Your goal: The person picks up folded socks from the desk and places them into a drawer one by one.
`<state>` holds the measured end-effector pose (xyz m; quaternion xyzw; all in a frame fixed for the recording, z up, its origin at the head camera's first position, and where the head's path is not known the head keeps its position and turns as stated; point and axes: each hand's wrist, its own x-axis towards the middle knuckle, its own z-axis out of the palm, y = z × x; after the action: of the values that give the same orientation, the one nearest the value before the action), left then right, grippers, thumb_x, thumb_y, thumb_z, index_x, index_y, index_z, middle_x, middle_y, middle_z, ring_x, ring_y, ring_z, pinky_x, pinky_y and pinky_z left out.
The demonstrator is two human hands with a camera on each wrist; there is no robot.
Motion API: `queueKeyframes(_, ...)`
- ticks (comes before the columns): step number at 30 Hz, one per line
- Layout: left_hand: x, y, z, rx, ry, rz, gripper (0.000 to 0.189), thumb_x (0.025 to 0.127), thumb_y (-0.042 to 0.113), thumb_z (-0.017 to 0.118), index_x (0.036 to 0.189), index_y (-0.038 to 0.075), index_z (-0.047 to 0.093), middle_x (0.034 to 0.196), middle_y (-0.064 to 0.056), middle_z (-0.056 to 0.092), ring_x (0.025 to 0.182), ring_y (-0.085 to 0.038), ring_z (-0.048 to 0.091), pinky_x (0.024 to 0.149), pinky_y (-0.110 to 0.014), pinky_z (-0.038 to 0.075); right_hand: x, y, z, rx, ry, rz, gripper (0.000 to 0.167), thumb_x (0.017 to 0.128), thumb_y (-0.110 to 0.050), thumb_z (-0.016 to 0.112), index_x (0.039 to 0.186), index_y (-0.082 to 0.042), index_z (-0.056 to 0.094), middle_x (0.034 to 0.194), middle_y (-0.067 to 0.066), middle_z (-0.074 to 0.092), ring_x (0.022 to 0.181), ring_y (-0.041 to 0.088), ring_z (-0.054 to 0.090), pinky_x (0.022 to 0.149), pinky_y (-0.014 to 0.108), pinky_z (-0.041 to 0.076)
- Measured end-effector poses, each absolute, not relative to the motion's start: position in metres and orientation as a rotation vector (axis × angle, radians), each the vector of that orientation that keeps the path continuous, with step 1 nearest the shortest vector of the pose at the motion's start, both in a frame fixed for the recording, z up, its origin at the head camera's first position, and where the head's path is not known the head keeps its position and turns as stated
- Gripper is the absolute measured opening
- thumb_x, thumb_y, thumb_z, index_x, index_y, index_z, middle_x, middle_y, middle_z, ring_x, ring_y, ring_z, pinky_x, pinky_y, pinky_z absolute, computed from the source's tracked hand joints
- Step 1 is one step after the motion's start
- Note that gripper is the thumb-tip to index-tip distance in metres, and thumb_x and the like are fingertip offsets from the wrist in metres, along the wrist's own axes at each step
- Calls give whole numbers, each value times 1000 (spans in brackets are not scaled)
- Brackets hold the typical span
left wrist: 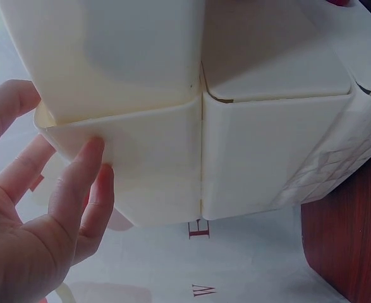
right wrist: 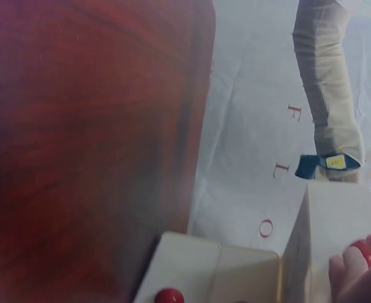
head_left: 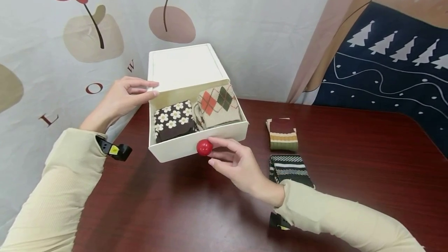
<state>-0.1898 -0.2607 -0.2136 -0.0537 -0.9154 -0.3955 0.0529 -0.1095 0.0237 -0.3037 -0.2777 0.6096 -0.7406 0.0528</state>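
Observation:
A white drawer (head_left: 178,151) stands pulled out from a white cabinet (head_left: 185,69). Inside it, folded dark socks with white daisies (head_left: 175,119) lie on the left, and beige argyle socks (head_left: 220,106) on the right. My right hand (head_left: 241,164) pinches the round red knob (head_left: 204,147) on the drawer front. At the cabinet's front left corner, my left hand (head_left: 126,96) rests its fingers and thumb. In the left wrist view, fingertips (left wrist: 95,146) press on the cabinet's pale side wall. A lower red knob (right wrist: 169,295) shows in the right wrist view.
Right of the cabinet on the dark red table (head_left: 350,189) lie folded striped socks (head_left: 284,137) in maroon, yellow and green. Nearer me are black-and-white patterned socks (head_left: 290,168), partly behind my right forearm. A printed curtain (head_left: 252,42) hangs close behind the cabinet.

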Motion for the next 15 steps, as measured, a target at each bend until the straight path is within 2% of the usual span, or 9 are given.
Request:
queueKeyframes(5, -191, -261, -213, -162, -2788, -1220, 49, 82, 34, 62, 122, 6, 55, 125, -12, 33, 114, -31, 44, 90, -43, 37, -107, 15, -306, -812, 1870, -2349, 40, 74, 15, 60, 113, 10, 54, 108, 18, 52, 89, 29, 59, 75, 32, 49)
queueKeyframes(9, -191, -261, -213, -165, -2785, -1227, 48, 82, 34, 62, 121, 7, 55, 124, -11, 34, 114, -31, 44, 90, -43, 37, -109, 9, -304, -709, 1851, -2393, 37, 74, 13, 62, 110, 8, 55, 109, 14, 54, 87, 24, 58, 76, 30, 48)
queueKeyframes(15, -190, -260, -213, -139, -2785, -1223, 49, 80, 40, 63, 119, 11, 58, 122, -7, 36, 113, -27, 45, 89, -40, 37, -120, -2, -300, -559, 1848, -2458, 32, 75, 10, 63, 107, 6, 56, 100, 11, 57, 82, 19, 57, 78, 27, 47)
